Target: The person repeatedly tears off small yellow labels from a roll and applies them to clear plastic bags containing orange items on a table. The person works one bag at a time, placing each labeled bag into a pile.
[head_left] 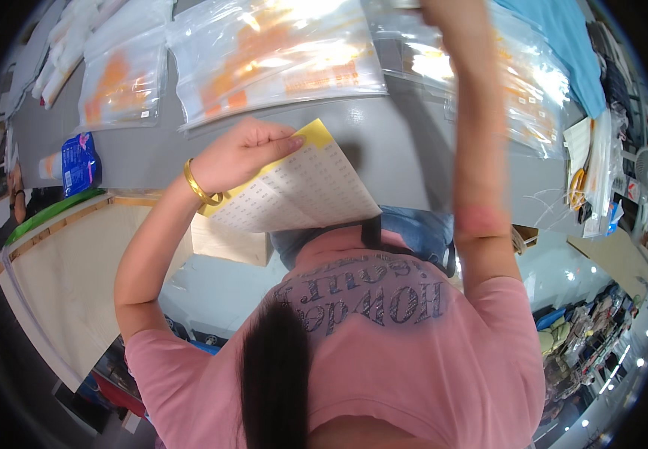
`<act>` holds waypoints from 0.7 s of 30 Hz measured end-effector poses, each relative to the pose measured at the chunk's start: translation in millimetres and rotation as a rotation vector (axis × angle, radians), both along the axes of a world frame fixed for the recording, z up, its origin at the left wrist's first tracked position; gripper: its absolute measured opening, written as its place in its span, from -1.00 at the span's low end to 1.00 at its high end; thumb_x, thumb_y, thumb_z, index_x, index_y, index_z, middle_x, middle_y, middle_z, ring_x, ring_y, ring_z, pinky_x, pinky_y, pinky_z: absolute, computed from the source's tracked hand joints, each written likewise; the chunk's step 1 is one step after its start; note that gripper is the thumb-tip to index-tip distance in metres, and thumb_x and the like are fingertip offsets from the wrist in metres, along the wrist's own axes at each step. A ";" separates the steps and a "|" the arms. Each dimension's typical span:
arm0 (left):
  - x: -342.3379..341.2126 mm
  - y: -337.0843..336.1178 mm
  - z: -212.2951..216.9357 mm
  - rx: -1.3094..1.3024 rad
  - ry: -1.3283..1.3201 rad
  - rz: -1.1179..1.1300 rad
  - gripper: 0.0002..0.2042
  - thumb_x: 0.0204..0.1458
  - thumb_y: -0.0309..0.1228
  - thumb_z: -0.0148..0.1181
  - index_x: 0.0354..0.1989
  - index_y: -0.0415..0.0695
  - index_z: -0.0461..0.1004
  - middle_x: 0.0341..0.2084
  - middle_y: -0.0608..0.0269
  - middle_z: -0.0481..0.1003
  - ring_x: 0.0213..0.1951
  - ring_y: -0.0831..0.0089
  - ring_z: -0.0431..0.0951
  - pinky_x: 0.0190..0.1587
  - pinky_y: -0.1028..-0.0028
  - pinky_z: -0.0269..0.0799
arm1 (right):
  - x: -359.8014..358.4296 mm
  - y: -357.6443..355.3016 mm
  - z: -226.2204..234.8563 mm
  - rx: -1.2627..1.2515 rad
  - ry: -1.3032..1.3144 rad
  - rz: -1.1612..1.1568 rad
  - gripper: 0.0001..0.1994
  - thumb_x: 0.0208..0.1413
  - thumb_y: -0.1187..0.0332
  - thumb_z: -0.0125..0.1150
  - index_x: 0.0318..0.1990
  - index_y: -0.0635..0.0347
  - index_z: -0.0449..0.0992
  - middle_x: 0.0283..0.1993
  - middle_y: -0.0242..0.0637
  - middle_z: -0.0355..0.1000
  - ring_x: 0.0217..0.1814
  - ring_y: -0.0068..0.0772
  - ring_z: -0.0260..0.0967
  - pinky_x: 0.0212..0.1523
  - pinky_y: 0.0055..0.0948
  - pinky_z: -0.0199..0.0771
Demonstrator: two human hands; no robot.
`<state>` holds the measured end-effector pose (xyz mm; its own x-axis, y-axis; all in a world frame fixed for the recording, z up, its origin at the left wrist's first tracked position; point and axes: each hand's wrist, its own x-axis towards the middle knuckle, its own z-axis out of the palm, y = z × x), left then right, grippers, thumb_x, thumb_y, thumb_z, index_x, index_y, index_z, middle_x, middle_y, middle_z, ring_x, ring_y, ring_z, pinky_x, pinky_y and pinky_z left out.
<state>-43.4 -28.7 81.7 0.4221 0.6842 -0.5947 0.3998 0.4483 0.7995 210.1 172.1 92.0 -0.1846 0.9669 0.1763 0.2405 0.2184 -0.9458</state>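
My left hand [243, 153], a gold bangle at its wrist, pinches the yellow upper edge of a sheet of small printed labels [305, 187]. The white sheet hangs tilted above the grey table's near edge. My right arm reaches far across the table, and my right hand [455, 11] is smeared and partly cut off at the top edge. Its fingers cannot be made out. Close to it lie clear plastic bags with orange print [529, 97], some bearing small white labels. Another large clear bag with orange print [286, 56] lies flat beyond my left hand.
At the left lie a smaller clear bag [122, 86] and a blue packet [79, 165]. Blue cloth [563, 45] covers the far right. Orange-handled scissors [578, 188] hang by the right edge. A wooden-edged panel [77, 277] stands at the lower left.
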 end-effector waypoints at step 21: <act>39.1 31.2 -6.7 0.054 -0.295 0.151 -0.63 0.35 -0.16 0.17 -0.05 -0.27 0.65 -0.30 0.52 0.53 -0.22 0.73 0.41 -0.08 0.60 0.37 | 28.4 -129.3 -21.1 0.497 -0.329 0.423 -0.82 -0.09 0.46 0.52 -0.28 0.18 0.69 -0.15 -0.36 0.57 -0.10 -0.21 0.42 -0.08 -0.25 0.42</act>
